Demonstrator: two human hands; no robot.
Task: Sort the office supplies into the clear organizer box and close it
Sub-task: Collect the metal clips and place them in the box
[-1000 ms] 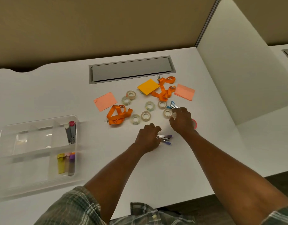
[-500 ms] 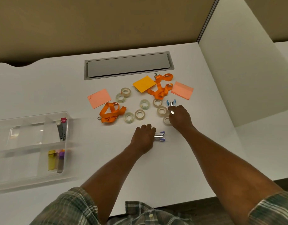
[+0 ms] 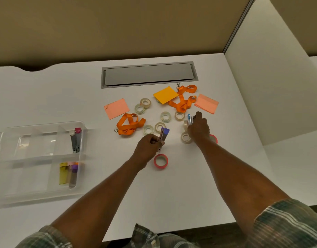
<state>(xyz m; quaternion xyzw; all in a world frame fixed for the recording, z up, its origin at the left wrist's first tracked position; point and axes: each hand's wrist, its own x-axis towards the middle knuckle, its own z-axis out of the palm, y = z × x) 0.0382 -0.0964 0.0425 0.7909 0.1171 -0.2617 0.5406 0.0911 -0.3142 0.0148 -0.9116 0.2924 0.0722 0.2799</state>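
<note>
One head-worn wide-angle camera looks forward and steeply down onto the white desk (image 3: 46,97) from close above.

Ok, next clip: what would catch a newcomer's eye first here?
Mid-desk, the left hand grips purple-capped tubes and the right hand grips a blue-capped bunch. Bright orange lanyards and tape rolls lie scattered around them. The clear organizer box sits at far left, partly filled.

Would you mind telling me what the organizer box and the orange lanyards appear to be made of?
Organizer box: probably clear glossy plastic; the desk shows through its walls, with glare. Orange lanyards: likely woven fabric ribbon with slight sheen; they lie in soft folded loops.
</note>
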